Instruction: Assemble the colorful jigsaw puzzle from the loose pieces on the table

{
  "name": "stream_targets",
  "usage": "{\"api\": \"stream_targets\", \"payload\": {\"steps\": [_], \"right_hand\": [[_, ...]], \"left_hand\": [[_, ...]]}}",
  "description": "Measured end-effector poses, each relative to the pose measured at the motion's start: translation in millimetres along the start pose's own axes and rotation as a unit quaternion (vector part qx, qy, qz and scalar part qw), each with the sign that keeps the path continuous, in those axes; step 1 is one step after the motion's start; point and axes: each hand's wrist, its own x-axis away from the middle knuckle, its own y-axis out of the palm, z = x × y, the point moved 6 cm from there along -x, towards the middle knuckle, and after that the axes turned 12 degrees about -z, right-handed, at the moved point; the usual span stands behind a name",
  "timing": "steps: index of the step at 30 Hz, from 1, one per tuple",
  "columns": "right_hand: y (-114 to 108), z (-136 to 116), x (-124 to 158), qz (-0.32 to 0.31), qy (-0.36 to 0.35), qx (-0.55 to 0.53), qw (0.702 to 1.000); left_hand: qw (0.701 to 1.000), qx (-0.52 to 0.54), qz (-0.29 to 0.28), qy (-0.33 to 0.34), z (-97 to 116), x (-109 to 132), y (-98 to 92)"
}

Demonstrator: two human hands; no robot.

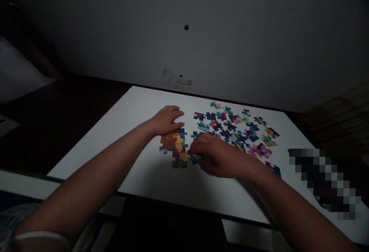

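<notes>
On a white table point(138, 106) lies a small joined cluster of puzzle pieces point(175, 145), brown, orange and blue. My left hand point(166, 120) rests flat on the table at the cluster's upper edge, fingers stretched out and touching it. My right hand point(215, 155) is closed in a pinch on a small blue puzzle piece point(195, 158), held against the cluster's right side. Several loose colourful puzzle pieces point(236, 127) are scattered just beyond and to the right of my right hand.
A lone dark blue piece point(273, 168) lies near my right forearm. A blurred dark patch point(325, 181) covers the table's right corner. A wall with a small socket plate point(184, 80) stands behind the table. Dark floor lies to the left.
</notes>
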Motion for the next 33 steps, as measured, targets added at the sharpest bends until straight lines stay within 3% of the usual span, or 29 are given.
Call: {"api": "stream_targets", "payload": {"steps": [13, 22, 27, 33], "right_hand": [[6, 2, 0, -0.002, 0.057, 0.02, 0.998], [7, 7, -4, 0.02, 0.072, -0.074, 0.994], [14, 15, -9, 0.059, 0.074, -0.125, 0.988], [20, 21, -11, 0.038, 0.098, -0.169, 0.98]], "left_hand": [[1.0, -0.012, -0.004, -0.009, 2, 0, -0.7], [1.0, 0.015, 0.003, 0.001, -1, 0, -2.4], [0.999, 0.049, 0.019, 0.001, -13, -1, -10.2], [0.998, 0.058, -0.026, -0.006, -28, 2, -8.9]]}}
